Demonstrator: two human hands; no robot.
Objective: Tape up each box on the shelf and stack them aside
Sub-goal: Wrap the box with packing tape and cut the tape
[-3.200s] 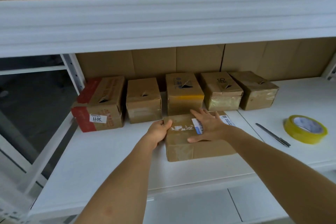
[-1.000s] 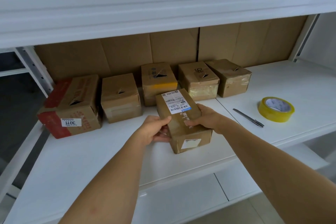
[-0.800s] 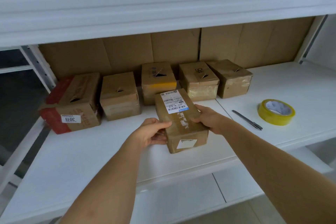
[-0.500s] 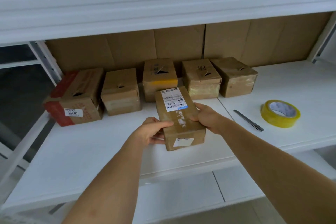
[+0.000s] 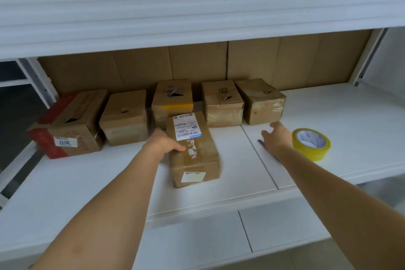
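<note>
A brown cardboard box (image 5: 197, 155) with a white shipping label lies lengthwise near the front of the white shelf (image 5: 87, 182). My left hand (image 5: 163, 143) rests on its left top edge, thumb laid over the top. My right hand (image 5: 277, 136) hovers off the box with fingers spread, above a dark pen (image 5: 262, 144) and just left of a yellow tape roll (image 5: 311, 143). Several more brown boxes (image 5: 221, 104) stand in a row at the back.
A red-and-brown box (image 5: 68, 125) marked 3011 sits at the far left of the row. Cardboard sheets (image 5: 285, 61) line the shelf's back. The upper shelf board (image 5: 197, 13) overhangs close above, loaded with cartons. A lower shelf shows below.
My right hand has let go of the box and moved right towards the tape roll. The box now lies still on the shelf with only my left hand on it.
</note>
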